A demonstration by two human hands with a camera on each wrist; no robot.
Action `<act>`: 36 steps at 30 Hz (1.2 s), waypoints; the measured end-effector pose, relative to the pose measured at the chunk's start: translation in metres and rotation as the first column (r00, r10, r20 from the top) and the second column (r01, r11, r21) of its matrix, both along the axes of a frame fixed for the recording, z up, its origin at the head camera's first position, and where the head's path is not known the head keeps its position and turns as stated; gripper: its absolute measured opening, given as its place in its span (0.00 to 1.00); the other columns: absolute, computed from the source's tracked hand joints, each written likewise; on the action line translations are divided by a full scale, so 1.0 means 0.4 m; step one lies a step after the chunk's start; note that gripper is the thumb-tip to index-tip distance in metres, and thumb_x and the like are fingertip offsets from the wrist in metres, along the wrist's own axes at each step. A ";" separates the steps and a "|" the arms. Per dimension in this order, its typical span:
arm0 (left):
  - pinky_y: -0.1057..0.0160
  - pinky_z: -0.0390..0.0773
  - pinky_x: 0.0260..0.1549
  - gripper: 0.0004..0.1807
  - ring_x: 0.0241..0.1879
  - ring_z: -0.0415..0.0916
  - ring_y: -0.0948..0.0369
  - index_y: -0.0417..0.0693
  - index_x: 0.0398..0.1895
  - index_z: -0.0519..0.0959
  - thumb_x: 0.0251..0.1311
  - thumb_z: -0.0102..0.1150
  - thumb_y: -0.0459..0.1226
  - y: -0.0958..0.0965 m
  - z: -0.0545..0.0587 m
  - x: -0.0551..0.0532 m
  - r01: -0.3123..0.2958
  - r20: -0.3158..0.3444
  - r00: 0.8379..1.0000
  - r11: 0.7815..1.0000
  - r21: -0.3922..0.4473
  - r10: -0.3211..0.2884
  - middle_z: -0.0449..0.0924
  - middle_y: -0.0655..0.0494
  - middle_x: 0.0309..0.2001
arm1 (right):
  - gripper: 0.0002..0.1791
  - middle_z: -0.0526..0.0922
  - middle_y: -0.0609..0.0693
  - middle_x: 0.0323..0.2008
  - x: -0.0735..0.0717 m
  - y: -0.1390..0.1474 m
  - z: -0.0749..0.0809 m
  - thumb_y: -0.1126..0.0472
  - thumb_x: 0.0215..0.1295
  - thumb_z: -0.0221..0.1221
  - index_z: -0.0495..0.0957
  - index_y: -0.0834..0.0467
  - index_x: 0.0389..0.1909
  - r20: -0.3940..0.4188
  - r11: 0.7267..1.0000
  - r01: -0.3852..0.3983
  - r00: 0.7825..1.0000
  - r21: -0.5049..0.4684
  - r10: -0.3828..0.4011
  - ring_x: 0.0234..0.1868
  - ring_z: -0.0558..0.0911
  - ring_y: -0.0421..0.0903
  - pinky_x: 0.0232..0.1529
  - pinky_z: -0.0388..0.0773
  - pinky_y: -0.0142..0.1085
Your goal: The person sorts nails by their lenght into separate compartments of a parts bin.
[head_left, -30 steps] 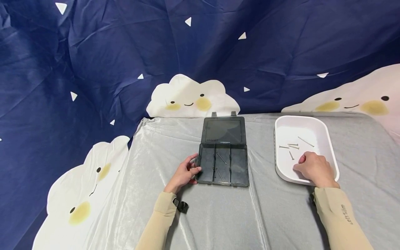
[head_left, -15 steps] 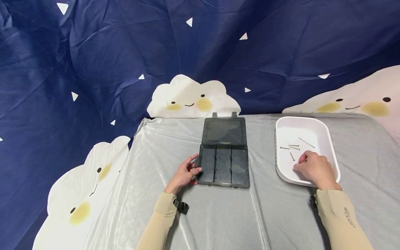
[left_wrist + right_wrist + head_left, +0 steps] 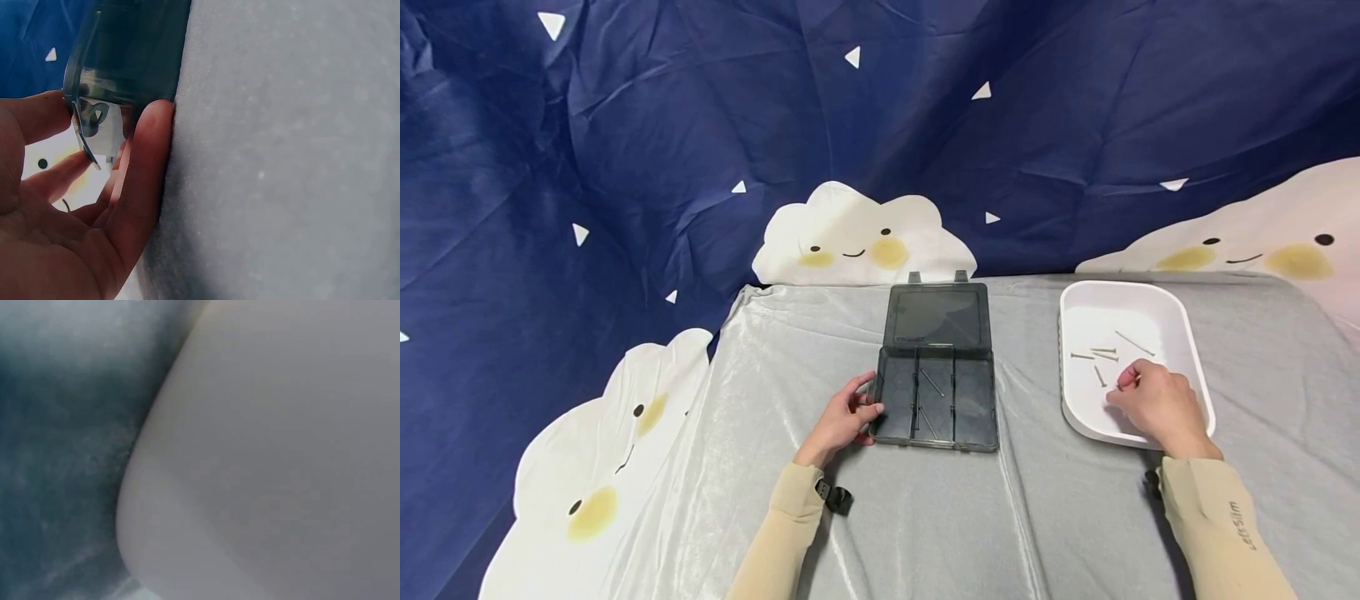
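Observation:
On the grey cloth lies a dark, see-through compartment box (image 3: 897,392), its lid (image 3: 937,315) tipped back. Two long thin screws (image 3: 932,382) lie in its middle compartment. My left hand (image 3: 842,419) grips the box's left wall, and the left wrist view shows the thumb and fingers around that edge. To the right stands a white tray (image 3: 1197,367) with several pale screws (image 3: 1101,377) spread over its floor. My right hand (image 3: 1159,404) is down inside the tray's near right part, thumb and forefinger pinching a small screw (image 3: 1117,387), mostly hidden by the fingers.
Grey cloth (image 3: 1030,500) covers the table, with a crease running toward the front. Behind it hangs a dark blue curtain (image 3: 880,108) with clouds and triangles. The tray's outer wall (image 3: 262,456) fills most of the right wrist view.
The right hand stays in the tray, its fingertips shifted very slightly; a bit of the screw now shows between them. The left hand and box stay put.

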State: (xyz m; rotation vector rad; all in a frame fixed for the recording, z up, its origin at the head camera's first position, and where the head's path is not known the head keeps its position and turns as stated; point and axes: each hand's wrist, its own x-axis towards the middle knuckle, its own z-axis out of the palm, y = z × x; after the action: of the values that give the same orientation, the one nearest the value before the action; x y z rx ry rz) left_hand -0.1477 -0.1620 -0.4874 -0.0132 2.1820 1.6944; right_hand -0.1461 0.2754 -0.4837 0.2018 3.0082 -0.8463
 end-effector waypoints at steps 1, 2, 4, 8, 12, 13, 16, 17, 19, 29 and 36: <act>0.47 0.87 0.25 0.35 0.27 0.67 0.59 0.46 0.73 0.59 0.63 0.58 0.29 0.000 0.000 0.000 0.001 0.001 1.000 1.000 -0.001 -0.001 0.72 0.46 0.43 | 0.10 0.73 0.50 0.22 0.000 -0.001 0.001 0.59 0.49 0.63 0.73 0.59 0.27 -0.001 1.000 0.005 1.000 0.000 -0.005 0.27 0.72 0.51 0.24 0.60 0.32; 0.47 0.87 0.25 0.35 0.27 0.67 0.59 0.46 0.73 0.59 0.63 0.58 0.29 0.000 0.000 0.000 0.001 0.002 1.000 1.000 -0.001 -0.001 0.71 0.46 0.43 | 0.10 0.73 0.50 0.22 0.000 0.000 0.002 0.59 0.49 0.63 0.73 0.59 0.27 -0.003 1.000 0.008 1.000 -0.001 -0.008 0.28 0.72 0.51 0.24 0.60 0.32; 0.48 0.88 0.25 0.35 0.28 0.67 0.59 0.46 0.73 0.59 0.63 0.58 0.29 -0.001 -0.001 -0.001 0.001 0.005 1.000 1.000 -0.001 -0.001 0.71 0.47 0.43 | 0.10 0.74 0.51 0.23 -0.001 0.000 0.003 0.59 0.50 0.63 0.73 0.59 0.28 -0.005 1.000 0.014 1.000 -0.001 -0.014 0.28 0.72 0.52 0.24 0.60 0.32; 0.48 0.88 0.25 0.35 0.28 0.67 0.59 0.47 0.73 0.59 0.63 0.58 0.29 -0.001 -0.003 -0.001 0.000 0.006 1.000 1.000 -0.001 0.000 0.71 0.47 0.43 | 0.10 0.75 0.52 0.24 -0.001 0.001 0.008 0.60 0.50 0.64 0.74 0.60 0.28 -0.025 1.000 0.020 0.999 -0.011 -0.021 0.29 0.72 0.52 0.25 0.61 0.33; 0.48 0.88 0.25 0.35 0.28 0.67 0.59 0.47 0.73 0.59 0.63 0.58 0.29 -0.002 -0.004 -0.001 0.000 0.003 1.000 1.000 0.001 0.000 0.71 0.47 0.43 | 0.09 0.77 0.52 0.24 0.000 -0.001 0.015 0.62 0.49 0.64 0.75 0.60 0.28 -0.062 1.000 0.019 0.998 -0.022 -0.020 0.28 0.72 0.50 0.27 0.62 0.34; 0.48 0.88 0.25 0.35 0.28 0.67 0.59 0.47 0.73 0.59 0.63 0.58 0.29 -0.002 -0.004 -0.001 0.001 0.004 1.000 1.000 0.002 -0.001 0.71 0.47 0.43 | 0.09 0.77 0.52 0.24 0.000 -0.002 0.018 0.63 0.48 0.64 0.75 0.60 0.28 -0.073 1.000 0.020 0.997 -0.022 -0.022 0.28 0.72 0.50 0.27 0.63 0.34; 0.48 0.88 0.25 0.36 0.28 0.67 0.59 0.47 0.73 0.59 0.63 0.58 0.29 -0.003 -0.005 -0.002 0.000 0.005 1.000 1.000 0.004 0.000 0.72 0.45 0.44 | 0.07 0.78 0.52 0.24 0.001 -0.005 0.025 0.64 0.48 0.63 0.75 0.61 0.28 -0.098 0.999 0.018 0.995 -0.030 -0.021 0.27 0.72 0.48 0.27 0.63 0.33; 0.48 0.88 0.25 0.36 0.28 0.67 0.59 0.47 0.73 0.59 0.63 0.58 0.29 -0.003 -0.005 -0.002 -0.001 0.004 1.000 1.000 0.005 0.001 0.73 0.45 0.44 | 0.07 0.78 0.52 0.24 0.001 -0.006 0.028 0.64 0.48 0.63 0.75 0.61 0.28 -0.108 0.999 0.017 0.994 -0.033 -0.020 0.27 0.72 0.48 0.27 0.63 0.33; 0.48 0.87 0.25 0.36 0.27 0.67 0.59 0.46 0.73 0.59 0.63 0.58 0.29 -0.003 -0.005 -0.002 -0.003 0.003 1.000 1.000 0.008 0.003 0.73 0.44 0.45 | 0.06 0.79 0.51 0.24 0.002 -0.009 0.034 0.64 0.48 0.62 0.75 0.60 0.28 -0.131 0.999 0.014 0.991 -0.036 -0.019 0.26 0.72 0.47 0.26 0.63 0.32; 0.49 0.88 0.25 0.35 0.32 0.71 0.56 0.47 0.73 0.59 0.63 0.58 0.29 -0.003 -0.004 0.001 -0.002 0.007 1.000 1.000 0.001 0.002 0.74 0.43 0.46 | 0.05 0.80 0.48 0.21 0.005 -0.024 0.073 0.64 0.48 0.63 0.78 0.58 0.27 -0.248 0.997 0.002 0.969 -0.079 -0.021 0.21 0.69 0.32 0.25 0.62 0.28; 0.49 0.88 0.25 0.35 0.31 0.70 0.57 0.47 0.73 0.59 0.63 0.58 0.29 -0.002 -0.004 0.000 -0.004 0.002 1.000 1.000 -0.001 0.004 0.74 0.43 0.45 | 0.06 0.75 0.33 0.19 0.007 -0.047 0.111 0.63 0.51 0.65 0.79 0.59 0.29 -0.294 0.982 -0.013 0.955 -0.191 -0.044 0.20 0.70 0.23 0.23 0.66 0.20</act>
State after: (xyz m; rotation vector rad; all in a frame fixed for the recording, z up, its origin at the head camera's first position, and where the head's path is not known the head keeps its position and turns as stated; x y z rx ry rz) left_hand -0.1477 -0.1630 -0.4890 -0.0202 2.1828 1.6950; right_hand -0.1431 0.2566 -0.4394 0.1032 3.1678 -1.2659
